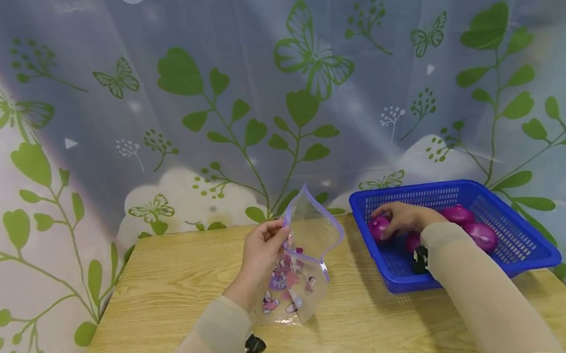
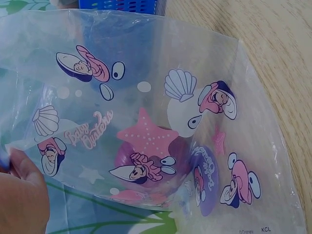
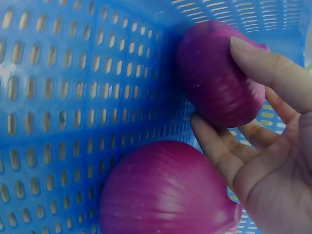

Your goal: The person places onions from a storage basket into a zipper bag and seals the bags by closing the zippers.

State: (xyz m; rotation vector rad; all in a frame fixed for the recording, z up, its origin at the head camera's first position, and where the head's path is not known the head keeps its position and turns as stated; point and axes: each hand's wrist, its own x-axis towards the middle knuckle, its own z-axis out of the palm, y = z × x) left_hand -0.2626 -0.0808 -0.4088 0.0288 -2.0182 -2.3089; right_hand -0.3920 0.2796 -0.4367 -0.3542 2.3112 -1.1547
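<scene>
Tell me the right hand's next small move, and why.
Probably lift the onion up clear of the basket: the right hand has its thumb and fingers around it, so the grip looks ready, while the left hand holds the bag by its rim, mouth open, beside the basket.

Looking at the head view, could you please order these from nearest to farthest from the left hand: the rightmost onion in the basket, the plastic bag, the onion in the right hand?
1. Plastic bag: pinched by the left hand.
2. Held onion: in the right hand, at the left side of the blue basket.
3. Rightmost onion: farther right in that basket.
</scene>
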